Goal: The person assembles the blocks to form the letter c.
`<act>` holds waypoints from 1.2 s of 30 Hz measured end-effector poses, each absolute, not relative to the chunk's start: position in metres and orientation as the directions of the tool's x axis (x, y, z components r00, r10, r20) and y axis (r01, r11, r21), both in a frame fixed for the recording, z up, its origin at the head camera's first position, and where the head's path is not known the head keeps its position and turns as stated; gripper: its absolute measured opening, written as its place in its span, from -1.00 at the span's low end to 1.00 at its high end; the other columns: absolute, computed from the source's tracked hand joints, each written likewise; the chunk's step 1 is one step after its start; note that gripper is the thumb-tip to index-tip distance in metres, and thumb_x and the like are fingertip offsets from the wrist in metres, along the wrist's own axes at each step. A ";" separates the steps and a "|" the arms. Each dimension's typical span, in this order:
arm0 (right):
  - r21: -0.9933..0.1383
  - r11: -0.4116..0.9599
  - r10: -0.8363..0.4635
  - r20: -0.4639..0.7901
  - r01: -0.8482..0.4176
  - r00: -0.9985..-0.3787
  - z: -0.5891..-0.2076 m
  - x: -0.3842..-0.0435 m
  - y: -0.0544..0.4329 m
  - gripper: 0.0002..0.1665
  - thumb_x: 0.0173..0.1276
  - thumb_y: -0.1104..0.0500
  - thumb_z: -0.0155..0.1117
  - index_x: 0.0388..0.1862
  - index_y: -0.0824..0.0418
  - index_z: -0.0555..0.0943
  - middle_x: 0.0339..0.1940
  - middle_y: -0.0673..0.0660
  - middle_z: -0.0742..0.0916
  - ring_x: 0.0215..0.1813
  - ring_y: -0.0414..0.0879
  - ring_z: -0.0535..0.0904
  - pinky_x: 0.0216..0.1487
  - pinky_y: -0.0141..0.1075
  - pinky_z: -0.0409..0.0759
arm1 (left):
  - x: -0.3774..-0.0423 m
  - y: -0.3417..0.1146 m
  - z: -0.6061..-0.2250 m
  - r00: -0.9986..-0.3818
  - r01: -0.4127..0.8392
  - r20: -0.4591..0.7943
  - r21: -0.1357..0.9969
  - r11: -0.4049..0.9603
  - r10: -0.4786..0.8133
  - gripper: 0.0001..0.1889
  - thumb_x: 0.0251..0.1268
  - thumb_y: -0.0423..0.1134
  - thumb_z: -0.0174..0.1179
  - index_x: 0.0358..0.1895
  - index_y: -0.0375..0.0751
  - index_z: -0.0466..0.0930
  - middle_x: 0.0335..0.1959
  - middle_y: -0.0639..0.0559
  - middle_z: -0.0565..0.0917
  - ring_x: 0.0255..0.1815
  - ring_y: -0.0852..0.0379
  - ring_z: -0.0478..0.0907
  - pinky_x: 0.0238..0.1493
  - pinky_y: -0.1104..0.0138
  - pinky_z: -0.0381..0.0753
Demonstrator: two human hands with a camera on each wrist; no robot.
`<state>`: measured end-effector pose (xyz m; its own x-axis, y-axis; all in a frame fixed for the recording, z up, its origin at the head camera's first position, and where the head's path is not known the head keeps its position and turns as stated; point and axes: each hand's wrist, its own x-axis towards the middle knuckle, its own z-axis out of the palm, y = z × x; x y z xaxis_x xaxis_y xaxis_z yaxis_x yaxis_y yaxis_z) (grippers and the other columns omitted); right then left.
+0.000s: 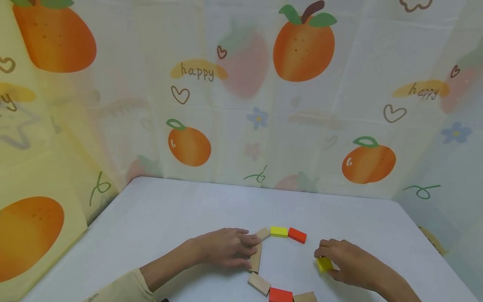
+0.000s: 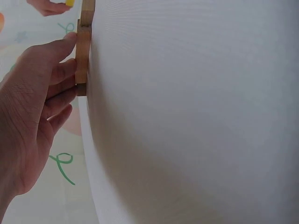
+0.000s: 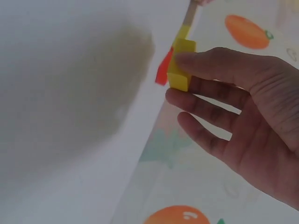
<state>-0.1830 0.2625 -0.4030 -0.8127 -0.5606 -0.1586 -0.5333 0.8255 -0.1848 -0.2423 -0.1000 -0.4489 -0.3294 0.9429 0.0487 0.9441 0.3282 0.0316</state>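
Note:
My right hand [image 1: 352,260] pinches a yellow block [image 1: 324,264] between thumb and fingers. In the right wrist view this yellow block [image 3: 182,65] appears held off the tabletop, thumb on its near face. On the other side, my left hand [image 1: 228,247] touches a plain wooden block [image 1: 255,258] with fairly straight fingers. The left wrist view shows the thumb and fingertips against the edge of that wooden block [image 2: 82,56]. Another wooden block [image 1: 263,234] lies by the fingertips, followed by a flat yellow block [image 1: 279,232] and a red block [image 1: 297,235] in a curve.
Nearer me the curve continues with a wooden block [image 1: 259,284], a red block [image 1: 281,295] and a further wooden block [image 1: 306,297], cut off by the frame. They lie on a white table [image 1: 181,205]. A fruit-printed curtain [image 1: 234,138] hangs behind the table's far edge.

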 end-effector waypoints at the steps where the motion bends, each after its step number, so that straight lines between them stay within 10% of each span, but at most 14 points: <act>1: -0.184 0.823 -0.566 -0.166 -0.538 -0.808 -0.404 -0.181 0.260 -0.57 0.10 0.21 0.68 -0.02 0.02 0.78 -0.19 -0.16 0.72 -0.26 -0.31 0.52 -0.04 -0.23 0.82 | -0.242 -0.100 -0.449 -0.329 0.944 0.050 0.031 0.327 0.943 -0.52 0.62 0.11 0.07 0.36 -0.07 0.63 0.47 0.03 0.57 0.51 0.19 0.51 0.55 0.23 0.50; 20: -0.313 0.816 -0.569 -0.288 -0.486 -0.770 -0.411 -0.157 0.255 -0.60 0.16 0.06 0.65 -0.08 -0.33 0.71 -0.17 -0.42 0.65 -0.18 -0.42 0.46 -0.04 -0.40 0.75 | -0.242 -0.098 -0.449 -0.344 0.938 0.054 0.058 0.341 0.937 -0.51 0.62 0.12 0.08 0.37 -0.06 0.61 0.47 0.05 0.56 0.52 0.21 0.50 0.56 0.21 0.49; 36: -0.291 0.797 -0.600 -0.280 -0.529 -0.750 -0.414 -0.159 0.253 -0.67 0.20 0.04 0.62 -0.08 -0.23 0.74 -0.22 -0.40 0.61 -0.20 -0.44 0.44 -0.04 -0.39 0.73 | -0.245 -0.096 -0.449 -0.356 0.934 0.059 0.067 0.352 0.933 -0.56 0.61 0.14 0.08 0.30 0.01 0.69 0.42 0.10 0.61 0.47 0.25 0.54 0.51 0.19 0.54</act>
